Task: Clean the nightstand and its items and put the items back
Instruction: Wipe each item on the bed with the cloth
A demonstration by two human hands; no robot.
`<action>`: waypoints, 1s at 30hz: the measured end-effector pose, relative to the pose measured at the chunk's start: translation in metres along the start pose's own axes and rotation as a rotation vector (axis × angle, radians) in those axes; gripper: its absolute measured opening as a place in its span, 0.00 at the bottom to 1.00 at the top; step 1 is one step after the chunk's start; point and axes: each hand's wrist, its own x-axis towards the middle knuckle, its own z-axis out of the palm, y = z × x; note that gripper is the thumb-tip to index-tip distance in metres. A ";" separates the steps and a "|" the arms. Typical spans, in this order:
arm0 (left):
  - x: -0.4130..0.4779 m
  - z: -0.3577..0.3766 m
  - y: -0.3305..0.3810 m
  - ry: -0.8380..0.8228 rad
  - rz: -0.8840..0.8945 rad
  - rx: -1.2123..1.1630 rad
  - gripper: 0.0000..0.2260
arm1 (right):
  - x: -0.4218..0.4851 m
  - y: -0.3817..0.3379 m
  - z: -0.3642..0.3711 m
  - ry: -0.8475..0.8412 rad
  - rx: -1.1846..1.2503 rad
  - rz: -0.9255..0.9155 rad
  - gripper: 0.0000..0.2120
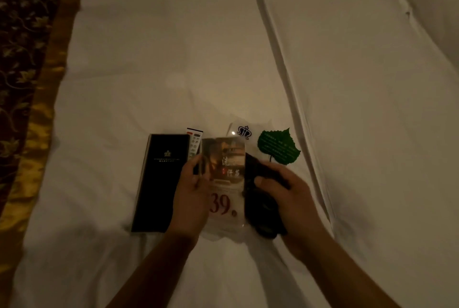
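Several nightstand items lie on a white bed sheet. My left hand grips the left edge of a clear acrylic sign card printed with a picture and a red "39". My right hand holds a dark cloth against the card's right side. To the left lies a black folder with a gold crest. A white remote control pokes out between folder and card. Behind the card sit a clear card with a crown logo and a green leaf-shaped card.
A dark patterned bed runner with a gold border runs down the left side. A folded duvet ridge crosses diagonally on the right. The light is dim.
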 end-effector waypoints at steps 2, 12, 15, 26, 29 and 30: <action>-0.002 0.004 0.003 -0.060 0.029 0.062 0.13 | -0.010 0.008 0.011 0.033 -0.054 -0.069 0.13; -0.004 0.000 0.001 -0.614 -0.273 -0.327 0.38 | 0.002 -0.003 0.028 0.083 -0.125 -0.415 0.18; -0.005 0.001 0.007 -0.619 -0.279 -0.409 0.33 | 0.018 -0.006 0.026 0.109 -0.395 -0.491 0.17; 0.023 0.000 0.026 -0.334 -0.053 -0.282 0.30 | -0.013 -0.006 0.014 -0.289 -0.681 -0.434 0.18; 0.022 0.001 0.025 -0.315 -0.099 -0.282 0.20 | -0.005 0.001 0.008 -0.285 -0.992 -0.477 0.17; 0.020 0.001 0.023 -0.300 -0.091 -0.260 0.15 | -0.001 0.006 0.006 -0.242 -1.045 -0.453 0.15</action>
